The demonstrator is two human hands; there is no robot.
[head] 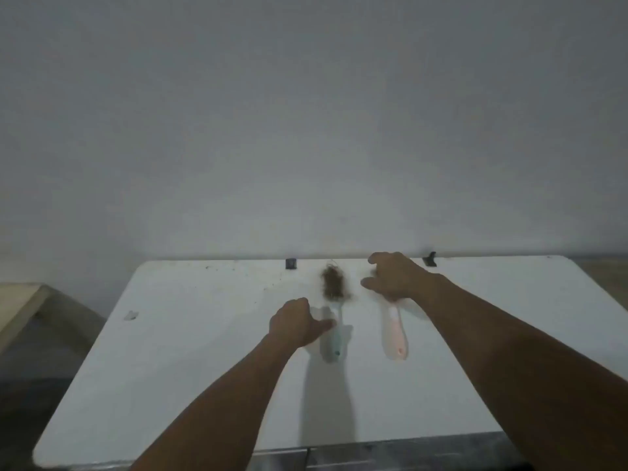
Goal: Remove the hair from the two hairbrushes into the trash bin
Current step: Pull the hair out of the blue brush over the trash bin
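White table (210, 362) against a grey wall (306, 113), two hairbrushes side by side near its middle, long axes parallel, running from near edge to far edge. Green hairbrush (332, 341) on the left: handle end toward the viewer, head pointing at the wall, head packed with a brown clump of hair (333, 283). Pink hairbrush (394, 334) just to the right, same heading, handle toward the viewer, head hidden under the right hand (396, 277). Left hand (295, 322) beside the green handle, fingers curled loosely, thumb tip touching or nearly touching the handle; firm grip or not, cannot tell through the blur. Right hand palm down over the pink head, fingers spread and bent, a little dark hair showing beneath. Small dark clips (291, 264) at the far edge.
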